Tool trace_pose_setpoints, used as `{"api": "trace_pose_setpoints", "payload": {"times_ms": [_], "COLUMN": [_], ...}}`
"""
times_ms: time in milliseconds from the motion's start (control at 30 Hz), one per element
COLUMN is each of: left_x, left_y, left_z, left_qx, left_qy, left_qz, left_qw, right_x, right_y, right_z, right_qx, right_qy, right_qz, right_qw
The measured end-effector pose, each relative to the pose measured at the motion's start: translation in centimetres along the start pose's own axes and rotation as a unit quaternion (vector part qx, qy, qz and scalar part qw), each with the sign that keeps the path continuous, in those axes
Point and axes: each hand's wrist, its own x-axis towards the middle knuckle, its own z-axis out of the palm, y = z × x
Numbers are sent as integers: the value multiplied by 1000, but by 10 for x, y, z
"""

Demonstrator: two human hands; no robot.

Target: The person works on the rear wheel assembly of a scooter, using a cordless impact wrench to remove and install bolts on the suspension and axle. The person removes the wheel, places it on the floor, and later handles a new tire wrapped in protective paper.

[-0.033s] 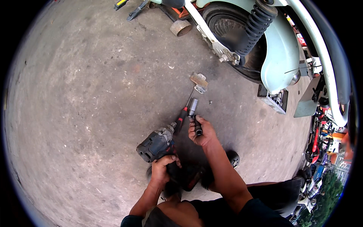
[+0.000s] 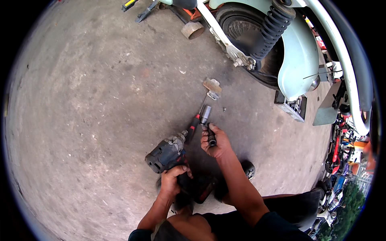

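Observation:
My left hand is wrapped round the grip of a black and grey impact wrench, its nose tilted up to the right. My right hand is closed on a black socket, the thumb lying along its upper end. Just beyond those fingertips is a silver socket; whether the fingers touch it I cannot tell. Between the wrench's nose and the sockets lies a screwdriver with a red and black handle. Its shaft points to a rusty metal bracket on the floor.
A pale green scooter with its rear wheel and black coil spring stands at the upper right. Beneath its fender sits a metal box holding parts. A short rusty pipe piece is at the top. Parked vehicles line the right edge.

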Motion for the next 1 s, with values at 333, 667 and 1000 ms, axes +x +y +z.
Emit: {"api": "trace_pose_setpoints", "payload": {"times_ms": [333,667,1000], "left_x": [-1,-9,-15], "left_y": [4,2,14], "left_z": [-2,-16,-16], "left_qx": [-4,-9,61], "left_qy": [7,-2,-39], "left_qz": [-8,-20,-17], "left_qw": [1000,1000,997], "right_x": [-13,-17,-19], "right_y": [35,50,44], "right_z": [-9,-3,62], "right_qx": [-96,-196,104], "right_qy": [123,157,50], "right_qz": [-24,-101,-68], "right_qw": [987,963,991]}}
